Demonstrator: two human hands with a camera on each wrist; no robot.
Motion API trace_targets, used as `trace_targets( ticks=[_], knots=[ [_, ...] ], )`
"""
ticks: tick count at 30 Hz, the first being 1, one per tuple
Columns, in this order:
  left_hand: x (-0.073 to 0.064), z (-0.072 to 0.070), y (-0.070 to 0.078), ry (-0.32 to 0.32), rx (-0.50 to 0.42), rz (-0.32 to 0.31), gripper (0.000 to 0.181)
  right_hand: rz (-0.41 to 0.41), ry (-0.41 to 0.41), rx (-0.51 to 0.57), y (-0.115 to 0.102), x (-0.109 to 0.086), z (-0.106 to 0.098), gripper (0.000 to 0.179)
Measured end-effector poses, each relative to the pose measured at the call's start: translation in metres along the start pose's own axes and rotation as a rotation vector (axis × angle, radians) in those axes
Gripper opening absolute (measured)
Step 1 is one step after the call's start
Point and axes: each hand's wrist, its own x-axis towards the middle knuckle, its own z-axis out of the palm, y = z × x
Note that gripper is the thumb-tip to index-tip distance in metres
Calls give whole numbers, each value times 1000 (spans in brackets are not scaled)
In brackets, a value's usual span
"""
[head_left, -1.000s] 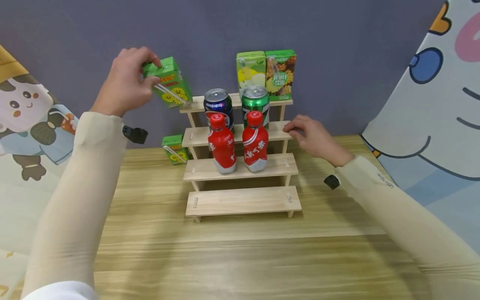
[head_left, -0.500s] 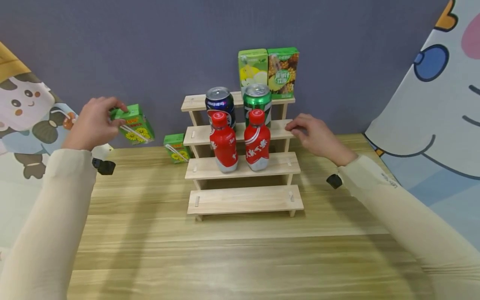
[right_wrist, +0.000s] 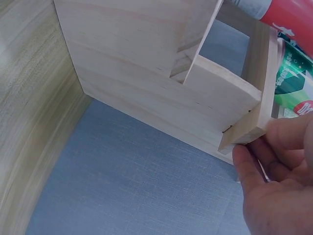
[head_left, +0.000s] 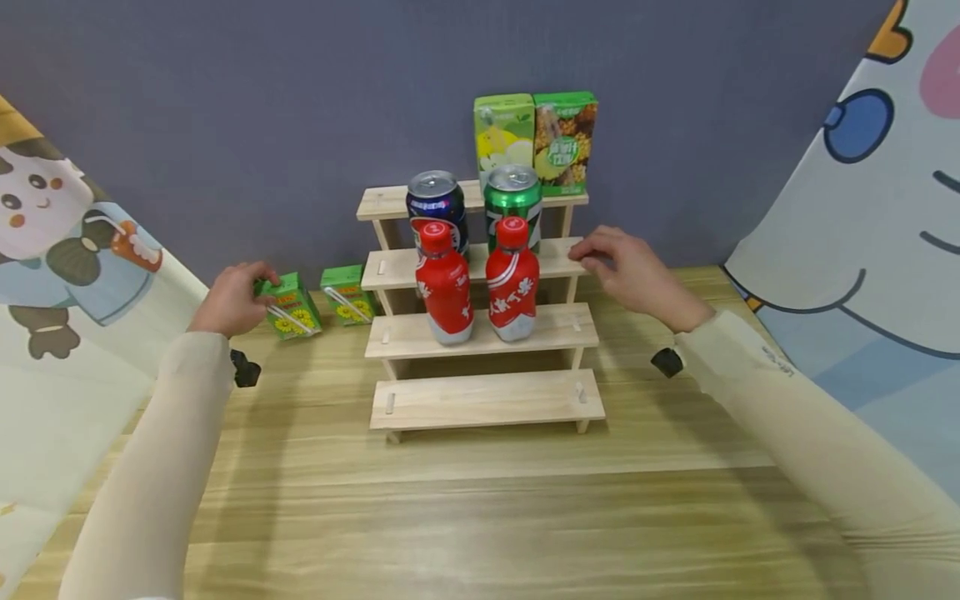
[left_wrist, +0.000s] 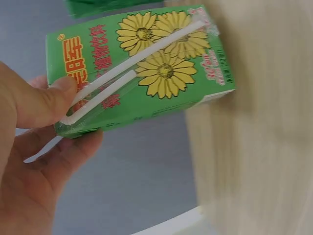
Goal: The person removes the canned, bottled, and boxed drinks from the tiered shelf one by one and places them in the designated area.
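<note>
Currently, a small green drink carton with yellow flowers on its front (head_left: pixel 295 307) is in the person's left hand (head_left: pixel 234 298), near the back edge of the tabletop, left of the rack. Thumb and fingers are closed round its top end in a pinch; whether its base touches the table cannot be told. A bent white straw in clear wrap (left_wrist: pixel 146 57) runs slantwise across the carton's front. Just to the right stands a matching green flowered carton (head_left: pixel 348 296), beside a four-tier stepped rack of pale wood (head_left: pixel 480 400).

On the rack's far side, the right hand (head_left: pixel 633 271) grips the right end of the second-highest plank (head_left: pixel 557 258) between thumb and curled fingers. That plank bears a dark blue metal can (head_left: pixel 437 204) and a green metal can (head_left: pixel 513 200). One tier lower, two red plastic bottles with white bases (head_left: pixel 447 292) stand upright in front of the cans. On the top tier, towards the right, a yellow-green fruit carton (head_left: pixel 504 137) stands beside a green-and-brown carton (head_left: pixel 565 146).

Under everything lies a light wood-grain table (head_left: pixel 480 517); behind rises a grey-blue wall (head_left: pixel 300 142), with a cartoon-printed panel (head_left: pixel 847 225) on the right.
</note>
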Motion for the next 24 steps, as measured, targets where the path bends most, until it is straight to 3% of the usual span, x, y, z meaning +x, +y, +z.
trace_targets(
  ticks=[5,11,24],
  knots=[
    [3,18,-8,57,-30,16,23,-5,-5,4,0,0,2,17],
    [10,26,-8,116,-61,50,23,-7,-9,2,-1,-1,3,18],
    [25,27,4,47,-97,39,24,-14,10,-16,1,1,1,17]
  ],
)
